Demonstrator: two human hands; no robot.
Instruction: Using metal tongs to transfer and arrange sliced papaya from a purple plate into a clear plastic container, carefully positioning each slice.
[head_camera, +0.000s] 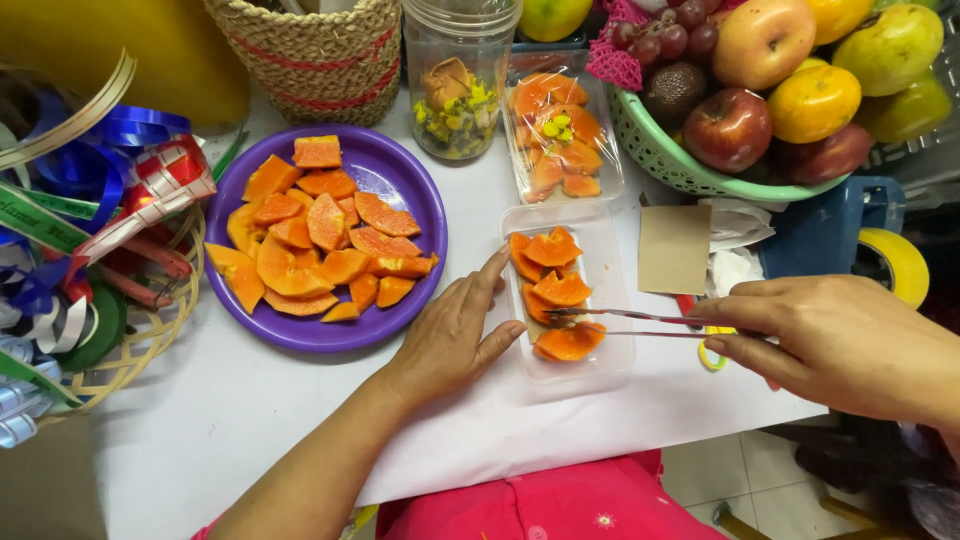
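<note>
My right hand (835, 340) grips metal tongs (625, 325) whose tips pinch an orange papaya slice (570, 342) inside a clear plastic tray (613, 290) that holds several slices. My left hand (455, 335) rests flat on the white table, its fingertips touching the tray's left edge. To the left stands a purple plate (400, 170) piled with cut papaya pieces (320, 240).
A second clear tray of papaya (562, 140) lies behind the first, next to a clear jar (458, 75). A green basket (655, 150) of mixed fruit sits at the back right, a woven basket (320, 55) at the back. Ribbons (90, 210) crowd the left. A brown card (674, 250) lies by the tray.
</note>
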